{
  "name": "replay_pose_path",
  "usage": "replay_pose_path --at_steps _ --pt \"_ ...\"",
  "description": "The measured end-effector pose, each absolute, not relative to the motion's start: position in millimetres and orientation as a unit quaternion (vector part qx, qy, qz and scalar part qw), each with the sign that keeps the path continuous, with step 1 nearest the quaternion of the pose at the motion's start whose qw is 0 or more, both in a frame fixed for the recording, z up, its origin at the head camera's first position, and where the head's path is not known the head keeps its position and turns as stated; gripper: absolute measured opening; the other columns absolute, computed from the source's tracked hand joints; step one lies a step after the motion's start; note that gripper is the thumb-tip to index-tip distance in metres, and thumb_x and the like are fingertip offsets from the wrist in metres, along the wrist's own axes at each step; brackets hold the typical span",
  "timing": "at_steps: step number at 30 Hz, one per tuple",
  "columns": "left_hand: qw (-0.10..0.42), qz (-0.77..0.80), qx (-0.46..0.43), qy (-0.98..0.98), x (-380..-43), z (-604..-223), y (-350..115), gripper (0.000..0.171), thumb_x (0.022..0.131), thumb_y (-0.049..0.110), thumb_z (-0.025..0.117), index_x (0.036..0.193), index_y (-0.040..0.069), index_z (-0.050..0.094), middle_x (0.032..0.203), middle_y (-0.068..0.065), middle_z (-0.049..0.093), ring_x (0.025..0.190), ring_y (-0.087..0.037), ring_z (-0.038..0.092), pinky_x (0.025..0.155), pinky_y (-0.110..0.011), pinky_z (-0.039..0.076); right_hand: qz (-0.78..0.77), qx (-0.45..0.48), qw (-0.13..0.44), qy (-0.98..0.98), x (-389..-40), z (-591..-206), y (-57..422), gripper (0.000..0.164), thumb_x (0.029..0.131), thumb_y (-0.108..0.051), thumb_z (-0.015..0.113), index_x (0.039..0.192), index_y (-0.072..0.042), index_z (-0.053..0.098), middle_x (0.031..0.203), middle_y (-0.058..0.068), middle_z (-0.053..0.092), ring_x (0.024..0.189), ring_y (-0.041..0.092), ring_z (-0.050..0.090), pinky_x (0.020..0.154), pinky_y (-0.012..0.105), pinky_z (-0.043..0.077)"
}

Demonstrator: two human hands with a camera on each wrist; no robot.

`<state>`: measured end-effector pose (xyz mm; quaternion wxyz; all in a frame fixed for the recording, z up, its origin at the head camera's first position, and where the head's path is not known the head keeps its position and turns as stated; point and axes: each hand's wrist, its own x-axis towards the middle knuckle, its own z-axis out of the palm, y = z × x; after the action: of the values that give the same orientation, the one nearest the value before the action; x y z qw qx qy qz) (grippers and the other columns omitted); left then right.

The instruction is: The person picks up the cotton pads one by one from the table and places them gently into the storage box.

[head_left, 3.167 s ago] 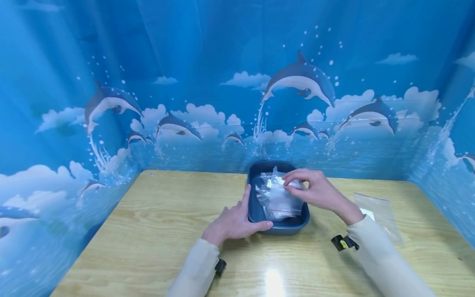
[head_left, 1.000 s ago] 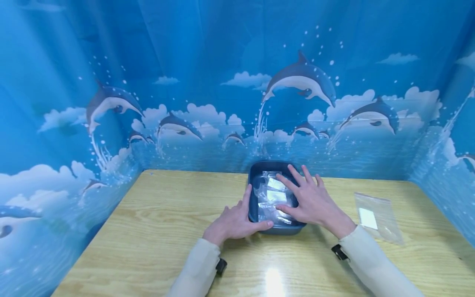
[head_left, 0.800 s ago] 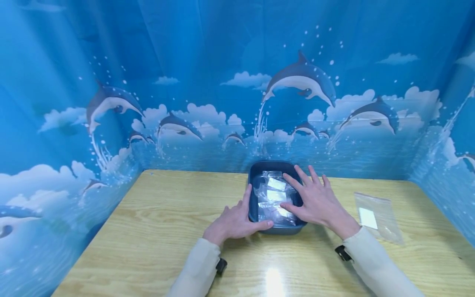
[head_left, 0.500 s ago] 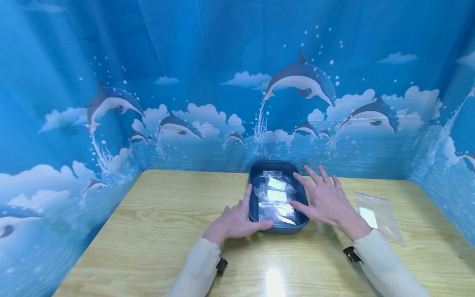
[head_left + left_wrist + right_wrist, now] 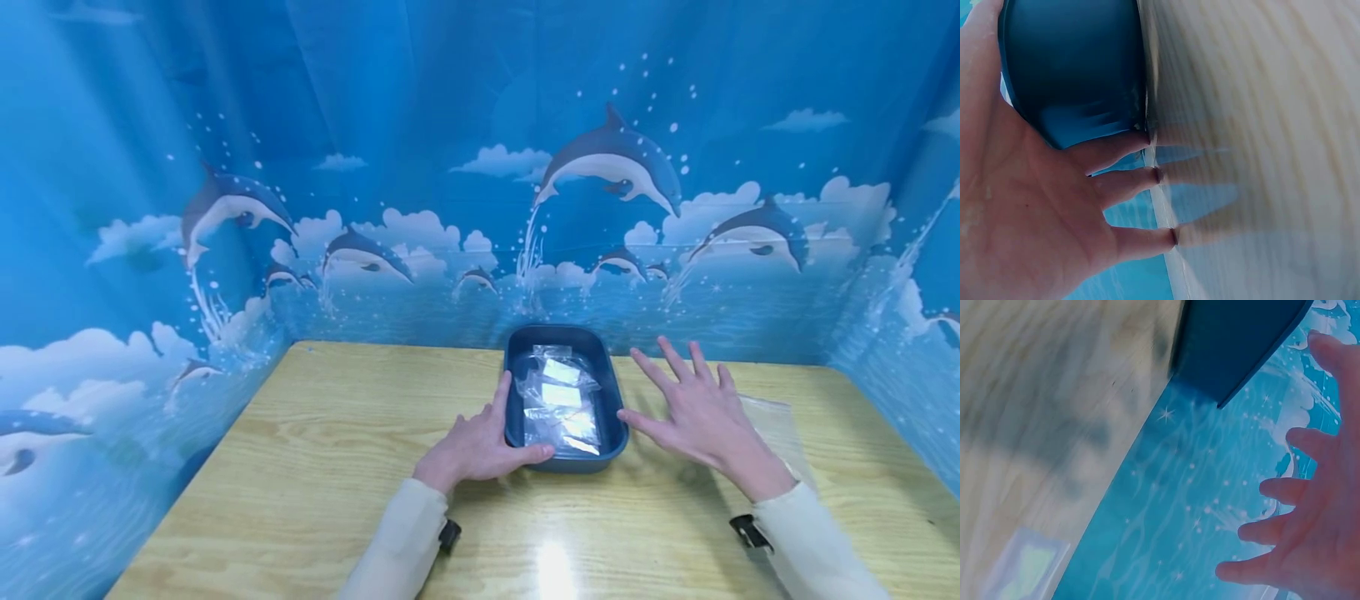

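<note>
A dark blue rectangular bin (image 5: 613, 392) stands near the table's back edge in the head view, with several clear zip bags (image 5: 561, 395) bearing white labels stacked inside. My left hand (image 5: 474, 446) rests against its front left corner, thumb along the front rim and index finger up the left side. In the left wrist view the other fingers (image 5: 1141, 240) reach straight to the tabletop beside the bin wall. To the right of the bin, my right hand (image 5: 701, 417) is raised with fingers spread and holds nothing. Its thumb tip overlaps the right rim in the head view.
Another clear zip bag (image 5: 778, 427) lies on the wooden table (image 5: 360, 433) right of the bin, partly hidden behind the right hand and wrist. A blue curtain (image 5: 435, 192) printed with dolphins hangs right behind the table and along both sides.
The right hand first pinched at a bag above the bin, then lay spread over the flattened bags. It has since drawn off to the right. The left hand stays at the bin's corner.
</note>
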<state>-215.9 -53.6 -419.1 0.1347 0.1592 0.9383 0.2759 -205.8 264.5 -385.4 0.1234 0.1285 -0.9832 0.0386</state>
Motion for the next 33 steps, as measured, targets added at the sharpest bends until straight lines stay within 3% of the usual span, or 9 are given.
replay_pose_path --at_steps 5,12,21,33 --pt "0.134 0.273 0.161 0.939 -216 -419 -54 0.125 0.080 0.087 0.056 0.164 0.028 -0.016 0.162 -0.023 0.037 0.146 -0.043 0.044 0.124 -0.068 0.019 0.041 0.107 0.112 -0.987 -199 -389 276 0.096 0.089 -0.077 0.055 0.165 -0.031 0.020 0.168 0.026 0.022 0.145 0.067 0.019 0.104 0.090 0.018" --pt "0.135 0.277 0.162 0.937 -216 -419 -53 0.125 0.080 0.086 0.058 0.165 0.027 -0.014 0.162 -0.024 0.038 0.147 -0.042 0.044 0.125 -0.068 0.019 0.019 0.093 0.112 -0.989 -191 -397 297 0.096 0.089 -0.078 0.055 0.164 -0.026 0.026 0.165 0.028 0.027 0.143 0.067 0.023 0.101 0.090 0.024" --pt "0.135 0.277 0.159 0.938 -216 -419 -54 0.125 0.080 0.086 0.057 0.165 0.027 -0.014 0.162 -0.024 0.038 0.146 -0.043 0.044 0.124 -0.068 0.019 0.033 0.071 0.113 -0.991 -184 -402 320 0.096 0.089 -0.076 0.056 0.164 -0.026 0.025 0.166 0.028 0.025 0.142 0.068 0.022 0.101 0.090 0.019" --pt "0.136 0.276 0.162 0.938 -215 -419 -54 0.125 0.081 0.086 0.056 0.165 0.027 -0.014 0.163 -0.023 0.036 0.148 -0.041 0.041 0.124 -0.069 0.018 0.038 0.056 0.098 -0.993 -178 -411 344 0.093 0.091 -0.074 0.056 0.164 -0.023 0.027 0.164 0.029 0.027 0.139 0.067 0.025 0.098 0.091 0.021"
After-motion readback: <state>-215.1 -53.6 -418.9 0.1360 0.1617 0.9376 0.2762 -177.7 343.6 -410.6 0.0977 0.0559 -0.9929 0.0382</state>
